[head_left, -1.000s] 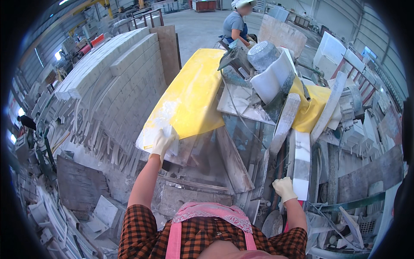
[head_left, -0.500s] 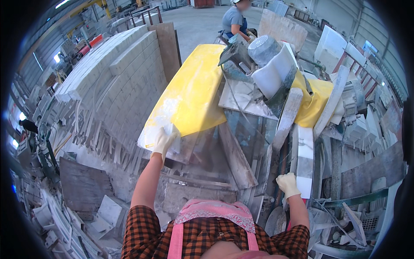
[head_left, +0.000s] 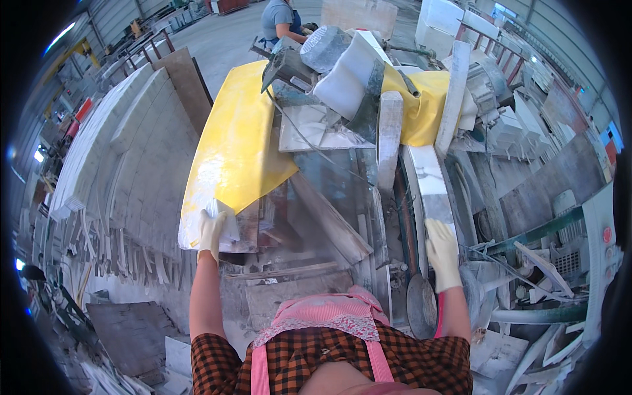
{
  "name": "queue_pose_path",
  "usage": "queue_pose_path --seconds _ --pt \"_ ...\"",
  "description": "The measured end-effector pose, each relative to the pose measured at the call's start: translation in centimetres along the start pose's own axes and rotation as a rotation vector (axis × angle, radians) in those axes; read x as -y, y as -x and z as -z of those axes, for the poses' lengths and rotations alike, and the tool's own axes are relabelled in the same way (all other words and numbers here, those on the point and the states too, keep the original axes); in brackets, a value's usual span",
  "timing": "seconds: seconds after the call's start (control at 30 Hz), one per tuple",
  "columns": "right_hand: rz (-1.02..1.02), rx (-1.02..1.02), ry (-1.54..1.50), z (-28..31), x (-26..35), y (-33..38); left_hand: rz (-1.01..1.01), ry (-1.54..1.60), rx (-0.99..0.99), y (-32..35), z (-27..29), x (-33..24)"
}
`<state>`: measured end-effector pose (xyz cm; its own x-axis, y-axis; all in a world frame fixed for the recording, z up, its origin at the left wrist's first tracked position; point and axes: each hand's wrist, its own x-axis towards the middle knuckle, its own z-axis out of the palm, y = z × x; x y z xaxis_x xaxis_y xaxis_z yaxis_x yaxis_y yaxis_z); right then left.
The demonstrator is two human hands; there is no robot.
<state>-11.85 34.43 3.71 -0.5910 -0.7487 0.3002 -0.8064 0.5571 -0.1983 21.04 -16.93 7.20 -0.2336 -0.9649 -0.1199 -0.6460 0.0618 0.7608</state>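
My left hand (head_left: 210,232), in a pale glove, is closed at the near end of a long stack covered by a yellow sheet (head_left: 232,141). Its fingers meet a thin white stone piece (head_left: 228,227) at the sheet's corner; their grip is partly hidden. My right hand (head_left: 443,257), also gloved, lies with fingers stretched out over the near end of a row of white and grey stone strips (head_left: 431,179). This row runs along a narrow track and passes under a yellow cover (head_left: 421,108) on the machine. Whether the right palm touches the strip is hidden.
A dusty motor (head_left: 326,49) and a white curved guard (head_left: 345,72) stand over the track. Tall stacked stone strips (head_left: 141,138) rise at left. A round metal disc (head_left: 421,306) sits near my right forearm. A co-worker (head_left: 282,23) is at the far side.
My right hand has gone from a fist beside the strips to stretched fingers over their near end. My left hand stays at the sheet's corner. The whole view has shifted.
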Motion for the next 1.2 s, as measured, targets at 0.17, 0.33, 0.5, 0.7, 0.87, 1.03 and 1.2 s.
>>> queue_pose_path --seconds 0.17,0.33,0.5,0.7,0.87,1.03,1.2 --pt "-0.266 0.357 0.022 2.8 -2.0 7.1 -0.034 -0.037 -0.025 0.1 0.0 0.1" --pt "-0.325 0.273 0.337 -1.5 -0.9 6.3 -0.092 -0.008 -0.059 0.1 -0.3 0.3" --pt "-0.27 0.021 0.446 -3.7 -1.0 4.9 -0.094 0.004 -0.029 0.2 -0.2 0.4" --pt "-0.064 -0.105 0.402 -2.2 -2.4 3.3 0.009 0.032 0.086 0.6 0.2 -0.2" --pt "-0.026 0.027 0.546 -3.5 -2.4 -0.6 -0.02 0.043 -0.021 1.0 0.0 -0.6" --pt "-0.092 0.026 0.633 -5.8 -3.7 -3.3 0.0 -0.011 -0.005 -0.2 -0.4 0.8" --pt "-0.078 0.063 0.62 -5.7 -4.3 -3.4 -0.04 -0.035 -0.009 -2.1 -1.2 3.0"
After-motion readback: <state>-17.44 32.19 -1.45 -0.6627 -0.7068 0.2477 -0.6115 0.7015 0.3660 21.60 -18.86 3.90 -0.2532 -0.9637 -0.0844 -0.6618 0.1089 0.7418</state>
